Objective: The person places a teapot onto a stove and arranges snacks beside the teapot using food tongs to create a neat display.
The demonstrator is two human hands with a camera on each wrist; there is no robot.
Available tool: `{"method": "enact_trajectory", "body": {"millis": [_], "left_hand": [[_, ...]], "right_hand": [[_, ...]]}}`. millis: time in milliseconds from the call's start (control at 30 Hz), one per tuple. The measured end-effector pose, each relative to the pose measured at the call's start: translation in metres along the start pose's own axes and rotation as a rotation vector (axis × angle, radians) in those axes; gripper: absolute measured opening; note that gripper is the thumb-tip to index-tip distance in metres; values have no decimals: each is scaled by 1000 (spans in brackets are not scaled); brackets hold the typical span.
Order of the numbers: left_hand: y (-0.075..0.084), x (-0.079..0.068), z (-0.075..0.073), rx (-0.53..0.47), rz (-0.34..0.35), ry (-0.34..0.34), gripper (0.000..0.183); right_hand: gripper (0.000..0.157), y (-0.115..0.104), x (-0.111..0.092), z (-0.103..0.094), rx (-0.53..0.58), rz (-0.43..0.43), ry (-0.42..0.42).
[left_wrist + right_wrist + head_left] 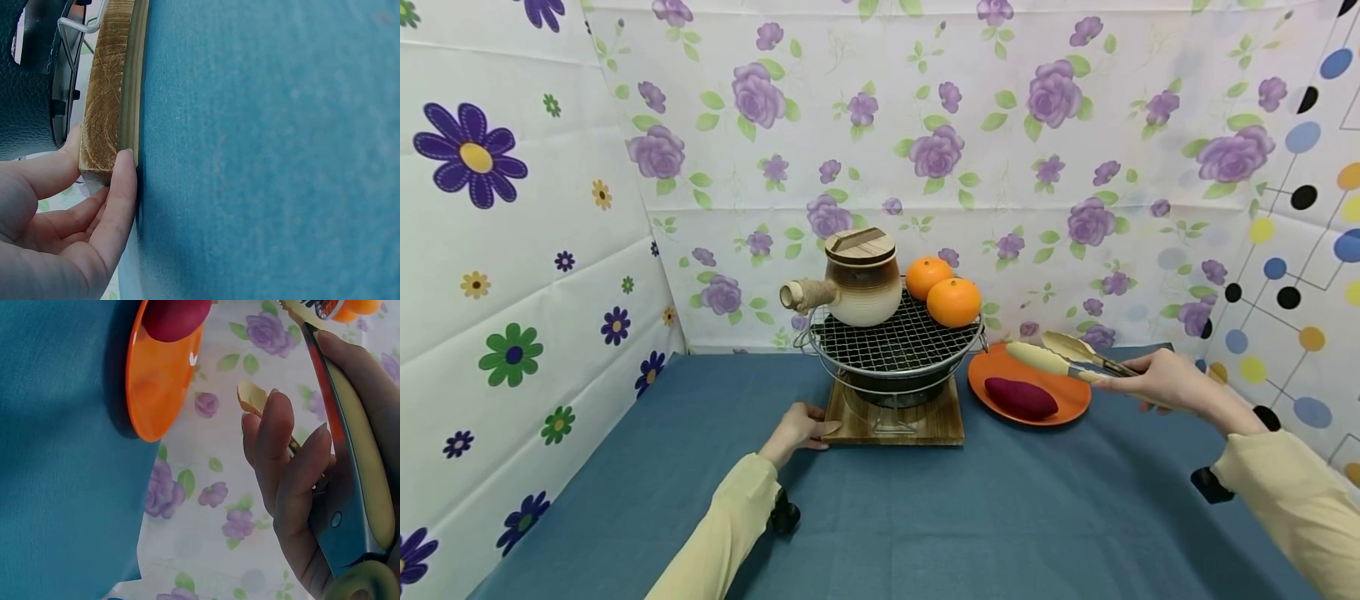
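Note:
My left hand [797, 427] grips the left front corner of a wooden board [940, 429], thumb above and a finger along its lower edge in the left wrist view. On that board stands a small black stove [898, 392] topped by a wire grill rack [891, 346]. My right hand [1168, 382] holds a pair of tongs [1052, 358] with cream-coloured handles and tips, spread apart above an orange plate [1075, 408]. Below the tongs, a purple sweet potato [1021, 398] lies on the plate. Nothing sits between the tong tips.
A lidded clay teapot [865, 287] with a wrapped side handle stands on the rack's left. Two oranges [953, 302] sit at its right. Blue cloth [925, 517] covers the table, and flowered sheets [850, 167] hang behind and at the sides.

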State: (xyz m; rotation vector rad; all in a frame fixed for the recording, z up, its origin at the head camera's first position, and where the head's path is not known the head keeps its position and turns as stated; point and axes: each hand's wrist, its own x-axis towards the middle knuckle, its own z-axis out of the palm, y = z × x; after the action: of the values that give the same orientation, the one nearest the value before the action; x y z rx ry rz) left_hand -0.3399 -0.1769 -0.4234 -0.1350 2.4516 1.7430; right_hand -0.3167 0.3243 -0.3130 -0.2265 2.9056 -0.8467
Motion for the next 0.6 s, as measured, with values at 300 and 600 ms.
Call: {"method": "enact_trajectory", "body": {"millis": [300,600], "left_hand": [[0,1,0,14,-9,9,45],[2,-1,-1,10,-17,10,45]], "right_hand": [[81,1,0,8,-20,-4,-23],[76,5,-1,19,-6,-12,-33]]}}
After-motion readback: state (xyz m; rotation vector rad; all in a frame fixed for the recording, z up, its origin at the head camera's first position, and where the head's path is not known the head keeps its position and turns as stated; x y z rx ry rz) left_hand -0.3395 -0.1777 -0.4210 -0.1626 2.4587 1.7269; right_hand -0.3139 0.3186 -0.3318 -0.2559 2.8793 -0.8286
